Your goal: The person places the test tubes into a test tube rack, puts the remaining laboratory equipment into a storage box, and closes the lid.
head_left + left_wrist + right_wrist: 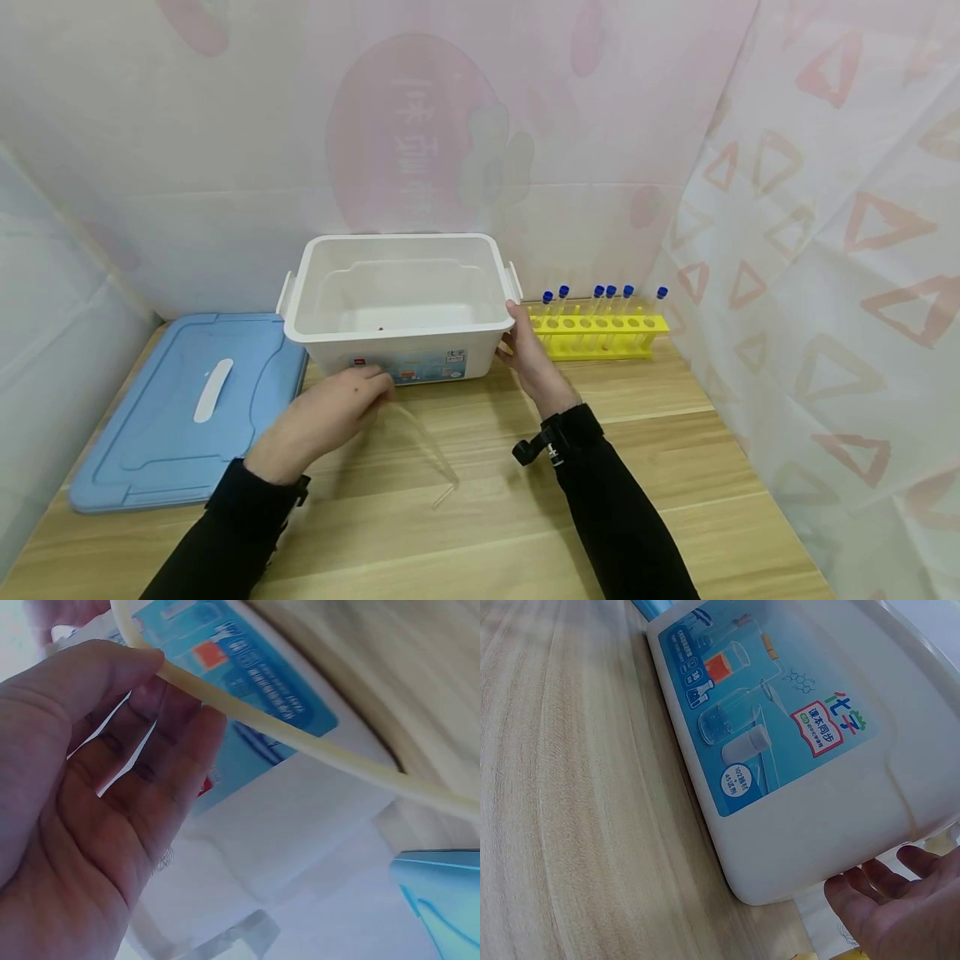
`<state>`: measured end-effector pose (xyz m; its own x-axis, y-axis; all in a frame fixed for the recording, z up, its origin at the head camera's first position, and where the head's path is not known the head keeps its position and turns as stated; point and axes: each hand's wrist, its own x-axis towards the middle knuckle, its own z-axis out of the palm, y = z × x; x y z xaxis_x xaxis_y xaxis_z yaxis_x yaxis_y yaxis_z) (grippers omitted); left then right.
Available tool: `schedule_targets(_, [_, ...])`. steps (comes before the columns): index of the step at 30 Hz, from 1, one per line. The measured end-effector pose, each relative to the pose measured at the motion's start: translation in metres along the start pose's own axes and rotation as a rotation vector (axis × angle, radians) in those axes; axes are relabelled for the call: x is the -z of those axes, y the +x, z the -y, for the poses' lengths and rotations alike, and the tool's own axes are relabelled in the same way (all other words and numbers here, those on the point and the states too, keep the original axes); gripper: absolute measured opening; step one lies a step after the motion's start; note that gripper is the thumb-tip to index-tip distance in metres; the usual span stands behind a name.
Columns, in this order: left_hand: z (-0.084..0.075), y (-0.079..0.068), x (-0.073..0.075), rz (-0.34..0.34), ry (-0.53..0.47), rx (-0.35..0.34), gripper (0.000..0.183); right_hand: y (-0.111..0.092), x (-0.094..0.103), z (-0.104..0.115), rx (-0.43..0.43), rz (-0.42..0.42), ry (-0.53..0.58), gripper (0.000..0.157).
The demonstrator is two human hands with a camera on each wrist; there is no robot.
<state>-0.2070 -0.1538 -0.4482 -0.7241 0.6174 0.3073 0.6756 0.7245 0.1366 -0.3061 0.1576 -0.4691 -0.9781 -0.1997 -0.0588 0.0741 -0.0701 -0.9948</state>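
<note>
A pale yellow flexible tube [300, 740] runs across the left wrist view. My left hand [330, 417] pinches it between thumb and fingertips, in front of the white plastic bin [397, 246]. In the head view the tube hangs down to the right, and a thin, clear bent piece [445, 497] shows at its lower end. My right hand [534, 360] touches the bin's right side below the handle, its fingers [847, 904] against the wall. A blue label [739, 712] with glassware pictures covers part of the bin's front. A few tiny dark specks show inside the bin.
A blue lid [165, 417] with a white handle lies left of the bin. Right of the bin stands a yellow rack [600, 325] holding several blue-capped test tubes. Printed cloth [427, 125] hangs behind and on both sides of the wooden table [510, 542].
</note>
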Motion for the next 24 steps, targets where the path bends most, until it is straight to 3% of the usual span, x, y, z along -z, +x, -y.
schedule_targets(24, [-0.019,-0.002,0.048,-0.08,-0.117,-0.052,0.009,-0.001,0.0,0.001,-0.009,-0.007,0.01,0.075])
